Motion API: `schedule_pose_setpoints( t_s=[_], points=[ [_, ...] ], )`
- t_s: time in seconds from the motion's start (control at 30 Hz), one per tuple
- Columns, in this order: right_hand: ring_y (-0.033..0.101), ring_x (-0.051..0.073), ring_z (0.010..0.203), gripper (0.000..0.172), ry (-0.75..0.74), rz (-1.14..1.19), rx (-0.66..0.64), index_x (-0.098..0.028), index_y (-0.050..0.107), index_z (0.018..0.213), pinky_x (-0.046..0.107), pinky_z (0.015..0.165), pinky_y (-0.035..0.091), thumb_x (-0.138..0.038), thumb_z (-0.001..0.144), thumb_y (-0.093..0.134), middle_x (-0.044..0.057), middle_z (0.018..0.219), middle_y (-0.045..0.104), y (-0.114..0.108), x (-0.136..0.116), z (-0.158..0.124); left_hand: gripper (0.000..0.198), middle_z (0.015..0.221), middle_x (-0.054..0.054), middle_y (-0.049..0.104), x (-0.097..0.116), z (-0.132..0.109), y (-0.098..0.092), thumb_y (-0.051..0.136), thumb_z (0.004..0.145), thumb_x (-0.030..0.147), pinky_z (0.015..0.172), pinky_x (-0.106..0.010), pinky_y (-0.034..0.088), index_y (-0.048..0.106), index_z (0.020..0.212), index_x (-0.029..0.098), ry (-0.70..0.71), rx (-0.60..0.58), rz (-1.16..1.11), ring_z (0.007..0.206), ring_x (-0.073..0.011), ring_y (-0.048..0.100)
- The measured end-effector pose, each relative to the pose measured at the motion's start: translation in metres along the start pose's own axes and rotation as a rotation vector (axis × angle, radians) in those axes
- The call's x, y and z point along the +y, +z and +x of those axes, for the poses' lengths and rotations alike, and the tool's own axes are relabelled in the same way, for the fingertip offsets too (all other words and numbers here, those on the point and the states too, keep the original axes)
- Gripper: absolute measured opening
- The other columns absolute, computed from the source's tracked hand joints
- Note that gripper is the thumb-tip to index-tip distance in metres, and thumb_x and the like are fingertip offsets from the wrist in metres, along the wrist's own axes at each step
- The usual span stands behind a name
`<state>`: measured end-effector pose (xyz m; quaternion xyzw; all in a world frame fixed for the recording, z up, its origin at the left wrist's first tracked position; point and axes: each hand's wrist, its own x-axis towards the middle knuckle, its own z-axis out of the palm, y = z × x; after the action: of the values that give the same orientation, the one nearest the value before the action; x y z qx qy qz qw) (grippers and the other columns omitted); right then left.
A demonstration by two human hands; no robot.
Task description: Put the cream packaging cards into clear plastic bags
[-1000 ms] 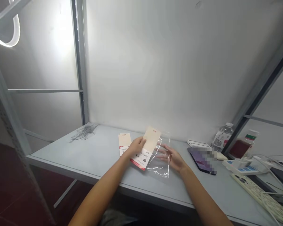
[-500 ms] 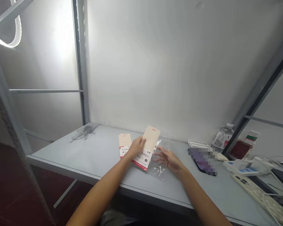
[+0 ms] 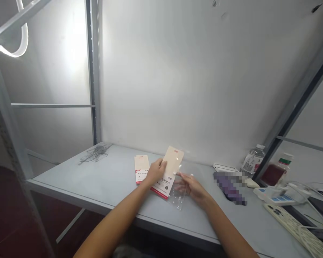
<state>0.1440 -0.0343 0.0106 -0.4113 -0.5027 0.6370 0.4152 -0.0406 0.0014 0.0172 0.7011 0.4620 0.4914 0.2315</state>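
Observation:
My left hand (image 3: 156, 171) is closed around a cream, white and red ruler-set packet (image 3: 173, 160), thumb on its front. The packet is tilted, its top leaning right. A clear plastic bag (image 3: 177, 198) lies along the packet's right side and sticks out past it. My right hand (image 3: 191, 187) is at this bag, its index fingertip by the packet's edge. Its other fingers are curled and partly seen through the plastic. More packets of the same kind (image 3: 141, 163) lie overlapped on the table, left of my left hand and partly covered by it.
The grey-white table (image 3: 102, 186) meets a pale wall behind. At its far left lies a dark wiry tangle or drawing (image 3: 95, 153). To the right are a purple blurred item (image 3: 231, 190), a water bottle (image 3: 253, 160), a red-liquid bottle (image 3: 276, 172), a power strip (image 3: 274, 195) with cables and a phone (image 3: 293, 224).
My right hand has come slightly lower and closer to the packet, its fingers more curled. The plastic bag now spreads less to the right. The left hand keeps its hold.

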Motion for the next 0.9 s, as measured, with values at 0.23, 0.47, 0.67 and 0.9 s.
schedule_pose_setpoints(
  t_s=[0.23, 0.47, 0.67, 0.9],
  points=[
    [0.061, 0.016, 0.064, 0.028, -0.092, 0.027, 0.044, -0.017, 0.063, 0.085, 0.025, 0.051, 0.049, -0.043, 0.074, 0.060, 0.005, 0.073, 0.066, 0.010, 0.001, 0.000, 0.041, 0.108, -0.005, 0.055, 0.011, -0.008, 0.009, 0.032, 0.086, 0.045, 0.080, -0.030, 0.040, 0.048, 0.118, 0.025, 0.038, -0.080, -0.280, 0.097, -0.0187, 0.051],
    [0.060, 0.017, 0.060, 0.034, -0.130, -0.016, 0.109, -0.015, 0.062, 0.076, 0.027, 0.053, 0.048, -0.048, 0.067, 0.065, 0.005, 0.068, 0.065, 0.009, 0.002, 0.003, 0.046, 0.095, -0.006, 0.059, 0.011, -0.012, 0.013, 0.038, 0.082, 0.050, 0.068, -0.028, 0.043, 0.047, 0.117, 0.021, -0.064, -0.221, -0.479, 0.080, -0.0171, 0.055],
    [0.059, 0.015, 0.056, 0.032, -0.218, 0.031, 0.244, -0.018, 0.058, 0.085, 0.025, 0.051, 0.046, -0.044, 0.067, 0.066, 0.002, 0.067, 0.065, -0.002, -0.001, 0.005, 0.046, 0.079, -0.008, 0.061, 0.004, -0.002, 0.010, 0.050, 0.076, 0.051, 0.059, -0.027, 0.041, 0.058, 0.096, 0.010, -0.154, -0.405, -0.623, 0.067, -0.0160, 0.055],
    [0.062, 0.017, 0.062, 0.036, -0.237, -0.015, 0.236, -0.018, 0.059, 0.092, 0.026, 0.051, 0.047, -0.046, 0.069, 0.063, 0.004, 0.072, 0.067, -0.006, -0.002, 0.006, 0.041, 0.078, -0.009, 0.064, 0.002, -0.001, 0.008, 0.062, 0.067, 0.047, 0.063, -0.028, 0.043, 0.063, 0.083, 0.009, -0.274, -0.481, -0.619, 0.066, -0.0154, 0.057]
  ],
)
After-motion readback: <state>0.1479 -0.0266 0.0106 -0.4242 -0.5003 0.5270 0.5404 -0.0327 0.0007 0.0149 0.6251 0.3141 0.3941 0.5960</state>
